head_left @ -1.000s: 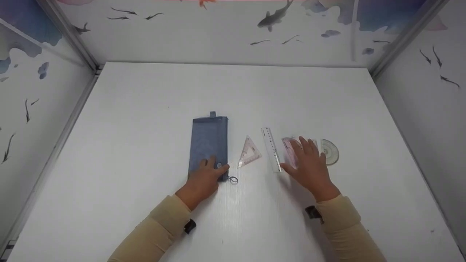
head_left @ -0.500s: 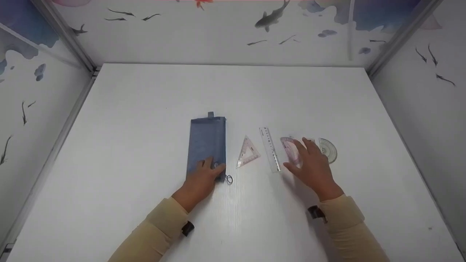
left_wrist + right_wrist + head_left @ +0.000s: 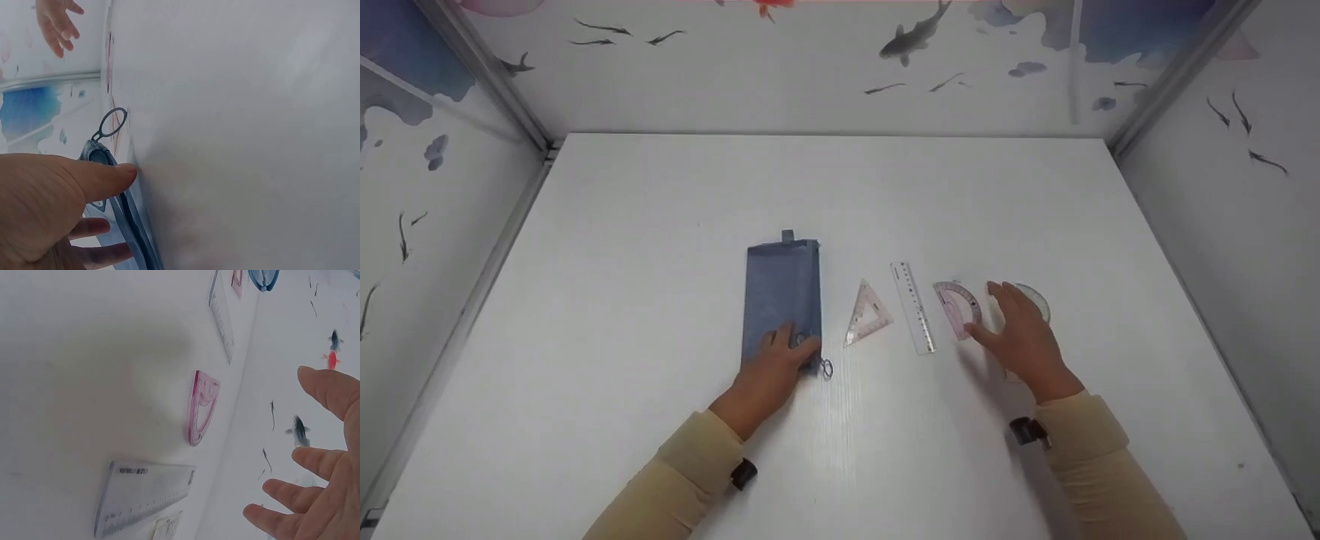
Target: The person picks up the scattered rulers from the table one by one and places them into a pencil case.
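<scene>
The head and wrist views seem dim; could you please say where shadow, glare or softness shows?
Head: soft shadow on the table beside the right sleeve, pale sheen nearer the middle; left wrist: dark shading next to the pouch, faint bright patch at upper right; right wrist: dim shading, fine markings on the pink protractor too soft to read.

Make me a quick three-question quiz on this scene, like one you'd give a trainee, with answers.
1. The left grip lies on: A, scissors; B, a zip pouch; C, a notebook?
2. Yes or no: is the right grip holding anything?
3. Fill in: between the pink set square and the pink protractor lies a clear ____.

Key: 1, B. 2, no, it is empty. 3, straight ruler.
</scene>
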Available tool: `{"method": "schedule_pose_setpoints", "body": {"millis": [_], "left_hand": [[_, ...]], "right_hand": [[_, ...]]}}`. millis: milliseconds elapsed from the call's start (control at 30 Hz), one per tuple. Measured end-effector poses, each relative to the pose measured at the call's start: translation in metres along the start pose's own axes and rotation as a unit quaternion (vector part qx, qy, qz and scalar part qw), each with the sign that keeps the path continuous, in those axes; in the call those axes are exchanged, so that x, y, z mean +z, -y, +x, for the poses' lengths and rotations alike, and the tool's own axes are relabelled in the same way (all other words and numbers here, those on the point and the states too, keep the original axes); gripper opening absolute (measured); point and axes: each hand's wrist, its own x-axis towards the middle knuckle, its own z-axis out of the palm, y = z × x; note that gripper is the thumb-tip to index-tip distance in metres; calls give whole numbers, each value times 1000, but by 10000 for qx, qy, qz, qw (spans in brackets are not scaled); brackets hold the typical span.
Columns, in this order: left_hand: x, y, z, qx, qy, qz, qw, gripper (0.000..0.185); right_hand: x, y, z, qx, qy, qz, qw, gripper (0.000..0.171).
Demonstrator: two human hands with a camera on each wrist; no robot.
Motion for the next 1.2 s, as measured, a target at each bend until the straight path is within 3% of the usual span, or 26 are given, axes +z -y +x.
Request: {"method": "schedule_pose_setpoints", "body": {"millis": [267, 500, 867, 1200], "left_hand": [[2, 3, -2, 108, -306, -210, 9993, 41], [2, 4, -2, 147, -348, -175, 9991, 42], [0, 4, -1, 111, -267, -122, 9995, 45], [1, 4, -2, 151, -333, 47, 9993, 47]], "right_hand": [[-11, -12, 6, 524, 300, 464, 9971, 79], [-24, -24, 7, 946, 426, 877, 9907, 83], [-29, -45, 12, 1192, 347, 1295, 9838, 85], [-33, -59, 16, 1562, 243, 2170, 9633, 84]]}}
